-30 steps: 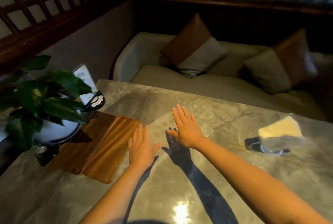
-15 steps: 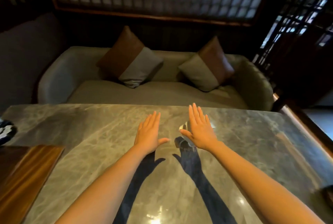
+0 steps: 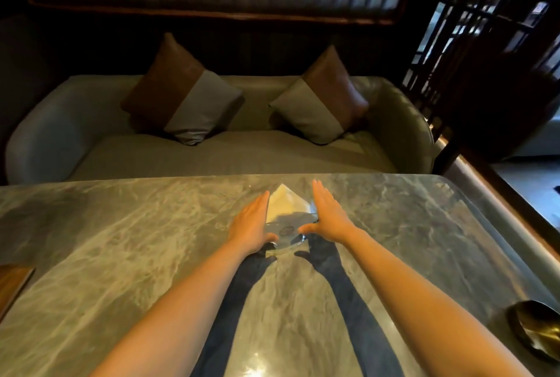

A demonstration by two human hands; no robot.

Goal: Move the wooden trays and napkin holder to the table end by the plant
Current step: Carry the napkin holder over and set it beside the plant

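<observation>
The napkin holder [image 3: 287, 229] is a clear glass piece with white folded napkins [image 3: 283, 202] standing in it, near the far edge of the marble table [image 3: 121, 240]. My left hand [image 3: 251, 225] is flat along its left side and my right hand [image 3: 328, 216] along its right side, fingers straight and pointing away from me. Both thumbs reach in toward the holder's base. I cannot tell whether the palms press the glass. Only a corner of a wooden tray [image 3: 13, 281] shows at the left edge. The plant is out of view.
A dark bowl with a golden inside [image 3: 538, 329] sits at the table's near right corner. Behind the table stands a pale sofa [image 3: 212, 152] with two brown-and-grey cushions [image 3: 185, 94]. A dark lattice screen [image 3: 478, 43] stands at the right.
My view has swung right, away from the plant and the trays. Both hands have travelled right across the table and now flank the napkin holder.
</observation>
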